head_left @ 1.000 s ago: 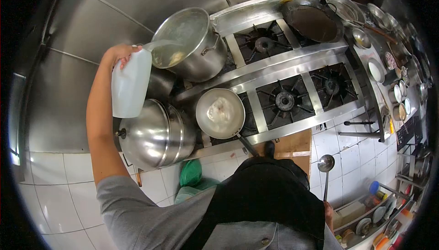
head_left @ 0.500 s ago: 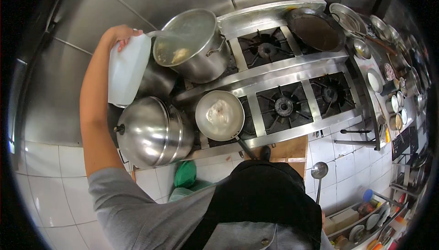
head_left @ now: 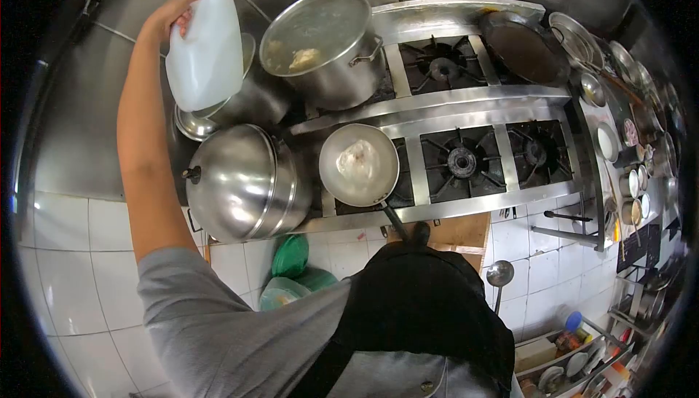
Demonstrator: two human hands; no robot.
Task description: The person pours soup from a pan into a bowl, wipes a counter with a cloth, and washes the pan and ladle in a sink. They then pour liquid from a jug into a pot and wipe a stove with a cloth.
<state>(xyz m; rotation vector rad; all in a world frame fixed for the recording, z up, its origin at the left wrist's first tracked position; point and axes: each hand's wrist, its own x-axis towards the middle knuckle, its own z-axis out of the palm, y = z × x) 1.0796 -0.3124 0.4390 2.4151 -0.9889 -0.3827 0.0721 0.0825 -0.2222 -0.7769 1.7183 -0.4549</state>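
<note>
My left hand (head_left: 173,16) is closed around the upper left side of a translucent white plastic jug (head_left: 206,56). The jug hangs tilted over a second steel pot (head_left: 261,99) and hides part of it. Just to the right stands a large stockpot (head_left: 342,81) of cloudy liquid, with a pale yellowish lump in it. Below the jug sits a domed steel steamer (head_left: 237,183). A long-handled pan (head_left: 359,165) with whitish stuff inside rests on a front burner. A ladle (head_left: 500,273) shows right of my apron; whatever holds its handle is hidden. My right hand is out of sight.
The stove (head_left: 461,163) has several burners; a dark wok (head_left: 528,48) sits at its back right. Bowls and small containers (head_left: 630,183) crowd a side counter. A green plastic container (head_left: 290,256) is on the floor, and a shelf of dishes (head_left: 575,361) is lower right.
Half a second ago, liquid streamed from the jug into the stockpot; no stream shows now. The jug has moved up and away from the stockpot's rim. The whole view has shifted slightly.
</note>
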